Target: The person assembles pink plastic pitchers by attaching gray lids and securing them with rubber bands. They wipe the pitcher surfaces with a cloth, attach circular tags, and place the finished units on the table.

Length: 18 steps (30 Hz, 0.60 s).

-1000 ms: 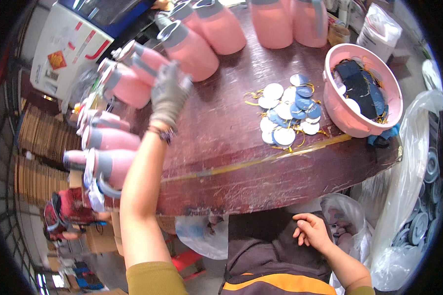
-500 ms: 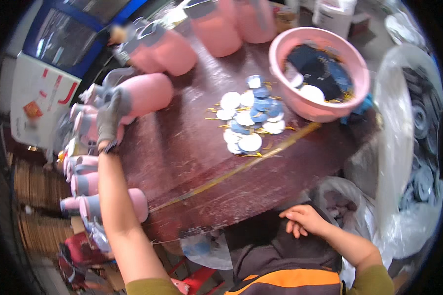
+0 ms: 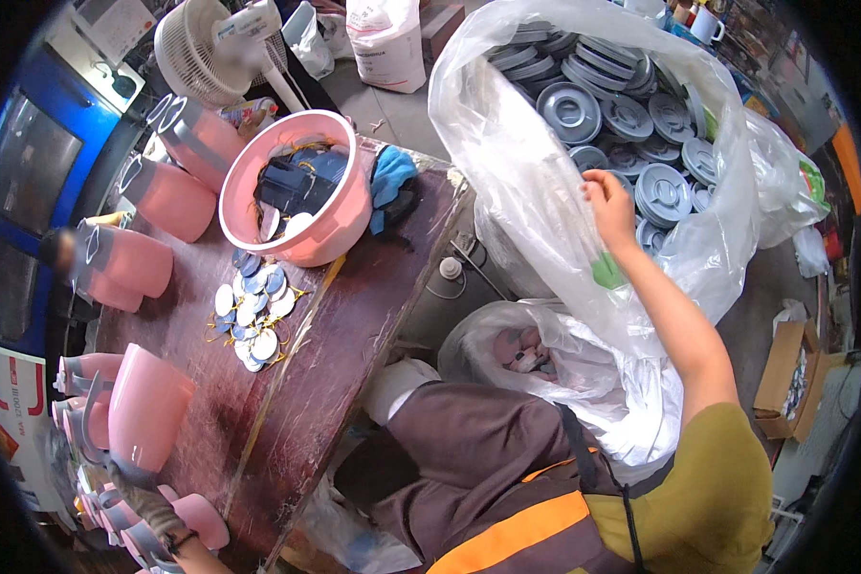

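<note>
My left hand (image 3: 151,505), in a dark work glove, is at the lower left. Its fingers are partly hidden as they wrap the grey end of a pink jug (image 3: 151,407) with a grey handle. My bare right hand (image 3: 610,206) reaches over the near rim of a large clear plastic bag (image 3: 507,182). Beneath and beyond it lie many round grey lids (image 3: 662,191). Its fingers are loosely bent, with nothing visible between them.
More pink jugs (image 3: 167,196) line the table's (image 3: 354,316) far and left sides. Round tags (image 3: 249,316) with yellow strings lie near a pink basin (image 3: 349,206) of dark pieces. A smaller bag (image 3: 469,335) holds pinkish parts. A fan (image 3: 196,48) stands behind.
The view has swung right, bringing the bag of grey lids into full sight. My right hand has gone from my lap to the bag. My left hand remains at the pink jug.
</note>
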Each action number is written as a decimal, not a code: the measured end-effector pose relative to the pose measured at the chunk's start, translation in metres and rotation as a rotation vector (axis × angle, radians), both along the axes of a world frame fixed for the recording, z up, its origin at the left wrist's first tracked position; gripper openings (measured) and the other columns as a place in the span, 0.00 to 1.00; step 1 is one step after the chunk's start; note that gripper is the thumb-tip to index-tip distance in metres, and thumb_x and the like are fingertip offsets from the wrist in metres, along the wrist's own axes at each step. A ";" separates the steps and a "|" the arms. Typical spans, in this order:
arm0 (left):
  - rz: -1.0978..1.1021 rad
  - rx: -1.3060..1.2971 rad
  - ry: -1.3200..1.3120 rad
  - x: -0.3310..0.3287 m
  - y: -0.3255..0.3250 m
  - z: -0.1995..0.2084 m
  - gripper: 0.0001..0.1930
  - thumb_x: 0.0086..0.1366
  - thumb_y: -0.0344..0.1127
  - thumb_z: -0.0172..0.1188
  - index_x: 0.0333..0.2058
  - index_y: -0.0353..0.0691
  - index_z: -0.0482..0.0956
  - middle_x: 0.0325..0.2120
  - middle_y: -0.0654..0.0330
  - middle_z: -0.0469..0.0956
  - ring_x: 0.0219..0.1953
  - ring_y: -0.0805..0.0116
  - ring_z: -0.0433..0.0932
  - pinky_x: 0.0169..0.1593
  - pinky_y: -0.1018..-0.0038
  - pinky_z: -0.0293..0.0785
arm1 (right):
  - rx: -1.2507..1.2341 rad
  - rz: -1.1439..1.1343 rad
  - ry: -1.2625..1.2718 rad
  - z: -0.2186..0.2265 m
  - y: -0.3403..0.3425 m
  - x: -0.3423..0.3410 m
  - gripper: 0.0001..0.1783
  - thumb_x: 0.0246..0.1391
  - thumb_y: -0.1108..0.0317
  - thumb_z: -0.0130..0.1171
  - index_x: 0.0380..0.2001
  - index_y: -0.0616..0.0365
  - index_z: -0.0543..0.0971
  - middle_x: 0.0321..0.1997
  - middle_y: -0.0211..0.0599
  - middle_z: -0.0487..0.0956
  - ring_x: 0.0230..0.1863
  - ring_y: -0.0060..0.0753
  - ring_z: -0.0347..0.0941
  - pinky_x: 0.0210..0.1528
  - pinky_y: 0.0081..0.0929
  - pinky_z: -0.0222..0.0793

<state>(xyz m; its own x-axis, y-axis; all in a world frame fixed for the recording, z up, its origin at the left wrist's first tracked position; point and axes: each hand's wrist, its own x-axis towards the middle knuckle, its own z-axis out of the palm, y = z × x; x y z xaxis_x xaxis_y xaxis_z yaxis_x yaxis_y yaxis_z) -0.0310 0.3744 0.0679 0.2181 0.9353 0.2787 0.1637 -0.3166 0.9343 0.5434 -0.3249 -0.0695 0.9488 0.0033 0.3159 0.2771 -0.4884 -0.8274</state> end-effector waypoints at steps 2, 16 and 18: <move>0.076 0.166 0.145 -0.020 -0.017 -0.009 0.28 0.63 0.45 0.53 0.59 0.38 0.64 0.58 0.56 0.65 0.58 0.58 0.66 0.60 0.65 0.63 | -0.697 -0.211 -0.165 -0.036 -0.059 0.035 0.18 0.54 0.67 0.56 0.49 0.55 0.74 0.49 0.42 0.78 0.47 0.37 0.76 0.48 0.34 0.70; -0.147 -0.837 -0.507 0.080 -0.303 -0.034 0.29 0.60 0.57 0.53 0.53 0.42 0.73 0.52 0.56 0.73 0.55 0.58 0.69 0.57 0.59 0.66 | -0.262 -0.119 -0.256 0.013 -0.071 -0.002 0.20 0.57 0.59 0.58 0.50 0.55 0.77 0.48 0.40 0.78 0.51 0.42 0.73 0.52 0.32 0.66; -0.128 -0.700 -0.461 0.109 -0.341 -0.038 0.19 0.63 0.50 0.54 0.45 0.42 0.76 0.43 0.59 0.77 0.47 0.63 0.74 0.51 0.63 0.70 | -0.046 0.150 -0.137 0.065 -0.004 -0.075 0.21 0.54 0.64 0.62 0.51 0.58 0.77 0.48 0.41 0.78 0.52 0.40 0.72 0.53 0.30 0.66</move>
<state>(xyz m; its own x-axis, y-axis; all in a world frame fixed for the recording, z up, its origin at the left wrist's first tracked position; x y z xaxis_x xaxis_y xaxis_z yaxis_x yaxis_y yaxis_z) 0.0781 0.0334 0.0296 0.3404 0.9011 -0.2686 -0.2795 0.3697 0.8861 0.4685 -0.3290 -0.0041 0.8849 0.1589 0.4379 0.4578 -0.4699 -0.7547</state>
